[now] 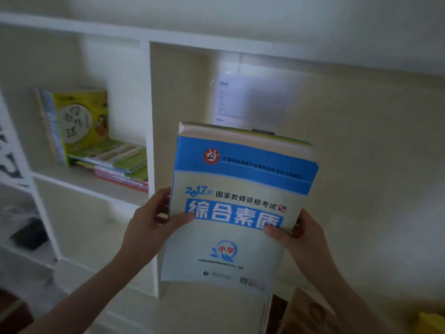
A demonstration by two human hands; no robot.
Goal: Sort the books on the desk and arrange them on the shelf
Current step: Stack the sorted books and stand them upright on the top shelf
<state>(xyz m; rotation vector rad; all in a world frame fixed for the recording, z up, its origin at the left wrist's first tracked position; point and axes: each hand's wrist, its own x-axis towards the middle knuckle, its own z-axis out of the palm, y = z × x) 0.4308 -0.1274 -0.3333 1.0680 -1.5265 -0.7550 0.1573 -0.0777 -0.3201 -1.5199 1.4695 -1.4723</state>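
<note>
Both hands held a stack of books (240, 208) up before the white shelf (149, 165). The left hand (149, 227) and right hand (303, 237) gripped its sides, thumbs lying on the blue-and-white cover.

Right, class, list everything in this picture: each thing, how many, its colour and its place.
held books: stack, count unclear, top cover blue and white, before the right compartment
shelf: one, white, fills the background
upright books: several, front cover yellow-green, left compartment
flat books: a pile, green and red, left compartment
printed sheet: one, white, back wall of right compartment
dark object: one, black, lower left, blurred
left hand: one, grips the stack's left edge
right hand: one, grips its right edge
</note>
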